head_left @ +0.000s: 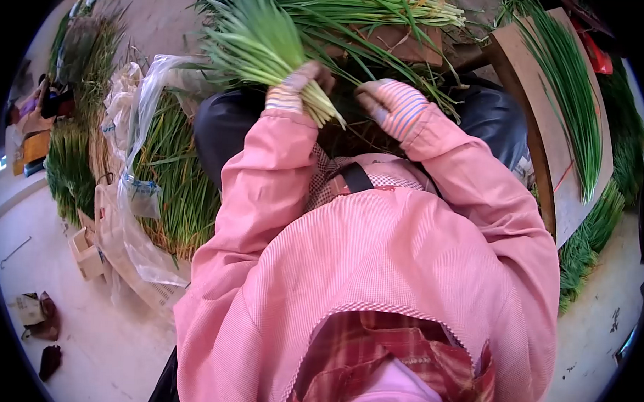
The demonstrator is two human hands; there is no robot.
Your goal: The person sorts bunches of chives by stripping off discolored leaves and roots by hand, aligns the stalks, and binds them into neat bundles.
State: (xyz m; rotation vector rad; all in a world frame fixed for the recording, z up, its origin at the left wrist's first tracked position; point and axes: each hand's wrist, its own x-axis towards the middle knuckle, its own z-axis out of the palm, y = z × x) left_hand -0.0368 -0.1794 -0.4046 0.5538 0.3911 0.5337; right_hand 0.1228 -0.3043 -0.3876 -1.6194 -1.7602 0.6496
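My left hand [308, 80], in a striped glove with the fingers bare or dirty, is closed round a bunch of garlic chives [267, 47]. The pale stem ends point down toward my lap, and the green leaves fan up and to the left. Just to the right, my right hand [393, 104], in a similar striped glove, has its fingers pinched together. A single chive stalk [344, 73] runs from the pile to these fingertips. Beyond both hands lies a loose pile of chives [385, 8], partly on a brown box-like surface.
At the right, a tilted board [556, 89] carries a neat chive bundle [574, 103]. More chives [597, 232] lie below it. To my left, clear plastic sheeting [143, 138] partly wraps a big heap of chives [174, 174]. A small carton [87, 253] sits on the floor.
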